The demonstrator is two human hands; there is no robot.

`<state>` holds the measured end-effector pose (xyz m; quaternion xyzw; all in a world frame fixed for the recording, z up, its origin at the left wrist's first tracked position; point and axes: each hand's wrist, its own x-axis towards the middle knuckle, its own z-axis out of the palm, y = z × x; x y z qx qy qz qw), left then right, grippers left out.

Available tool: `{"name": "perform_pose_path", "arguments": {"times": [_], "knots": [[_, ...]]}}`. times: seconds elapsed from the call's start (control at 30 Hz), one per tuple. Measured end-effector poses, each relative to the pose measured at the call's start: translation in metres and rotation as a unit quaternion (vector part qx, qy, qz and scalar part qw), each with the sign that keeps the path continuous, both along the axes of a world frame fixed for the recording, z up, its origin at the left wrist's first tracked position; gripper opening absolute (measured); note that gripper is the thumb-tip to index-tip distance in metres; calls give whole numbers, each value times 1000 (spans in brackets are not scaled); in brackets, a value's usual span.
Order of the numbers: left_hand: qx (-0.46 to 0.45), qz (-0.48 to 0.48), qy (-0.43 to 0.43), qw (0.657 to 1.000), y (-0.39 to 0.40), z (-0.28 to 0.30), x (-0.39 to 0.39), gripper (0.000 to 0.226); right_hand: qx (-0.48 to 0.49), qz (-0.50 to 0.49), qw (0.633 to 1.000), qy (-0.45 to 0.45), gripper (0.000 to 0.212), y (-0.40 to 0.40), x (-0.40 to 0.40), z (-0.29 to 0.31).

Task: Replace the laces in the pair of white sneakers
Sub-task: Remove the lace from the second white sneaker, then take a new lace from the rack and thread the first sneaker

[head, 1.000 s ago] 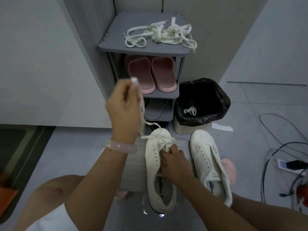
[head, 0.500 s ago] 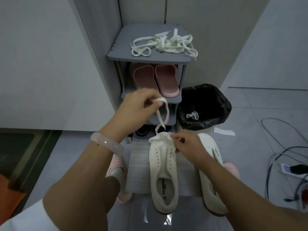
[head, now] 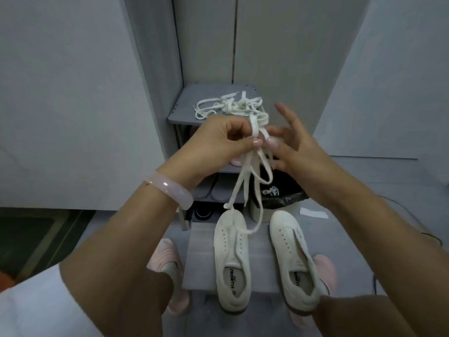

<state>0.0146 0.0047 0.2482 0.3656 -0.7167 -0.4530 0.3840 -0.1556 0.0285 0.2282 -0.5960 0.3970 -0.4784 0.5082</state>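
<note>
Two white sneakers stand side by side on a grey mat (head: 201, 259), the left sneaker (head: 232, 261) and the right sneaker (head: 295, 259), both with bare eyelets. A white lace (head: 243, 181) hangs in loops from my raised hands down to the left sneaker's toe. My left hand (head: 218, 142) pinches the lace between thumb and fingers. My right hand (head: 289, 144) touches the same lace with thumb and forefinger, its other fingers spread. A heap of white laces (head: 228, 107) lies on top of the grey shoe rack (head: 179, 117).
A bin with a black bag (head: 289, 198) stands right of the rack, with a bit of lace inside. Pink slippers are on my feet beside the mat. Cables run over the floor at the far right. Walls close in on both sides.
Both hands rose from the left sneaker, drawing the lace out of its eyelets. The lace now hangs free from my hands. The view tilted upward.
</note>
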Motion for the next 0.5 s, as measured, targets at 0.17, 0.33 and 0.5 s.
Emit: {"name": "perform_pose_path", "arguments": {"times": [0.17,0.33,0.5], "knots": [[-44,-20,-6,999,10,6,-7,15,86,126,987,52,42,27,26,-37],[-137,79,-153,976,1,-35,-1,8,310,94,938,-125,33,35,29,-77],[-294,-21,-372,880,14,-98,-7,13,355,22,876,-327,34,17,18,-95]]}}
